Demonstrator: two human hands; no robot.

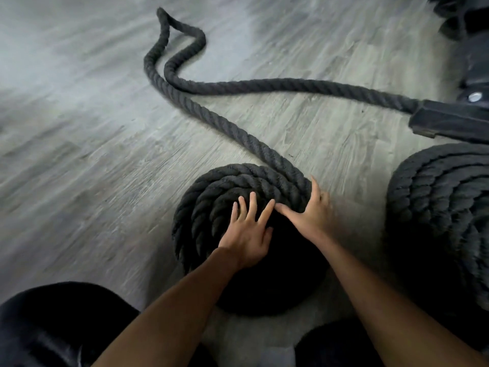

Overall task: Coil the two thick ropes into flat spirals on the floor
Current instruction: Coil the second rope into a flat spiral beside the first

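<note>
Black thick twisted rope lies under both hands: a partly wound spiral (209, 200), flat on the grey wood-grain plank floor (79, 133), straight ahead of the person.

Left hand (247, 235): palm down on top of the spiral near its centre, fingers straight and fanned apart, holding nothing. The left forearm comes in from lower left, low over the near half of the spiral, which is in deep shadow.

Right hand (311, 211): at the spiral's right rim. The thumb stretches left across the top turns, its tip just beside the left index finger. The other fingers lie straight against the outside of the outermost turn, pressing, not closed round it. The rope joins the spiral at that spot.

Room: a narrow strip of floor separates the right hand from a second, larger black rope coil (436, 207) at the right edge, cut off by the frame; the two coils are apart. Left of and beyond the spiral there is wide floor. The loose rope length (227, 123) runs from the right rim up and left and doubles back in a narrow loop far off. It then crosses right to a black rectangular metal bracket (449, 119) on dark equipment with a silver bolt (475, 97). Dark-clothed knees (53, 327) sit at the bottom edge, on either side of the arms.
</note>
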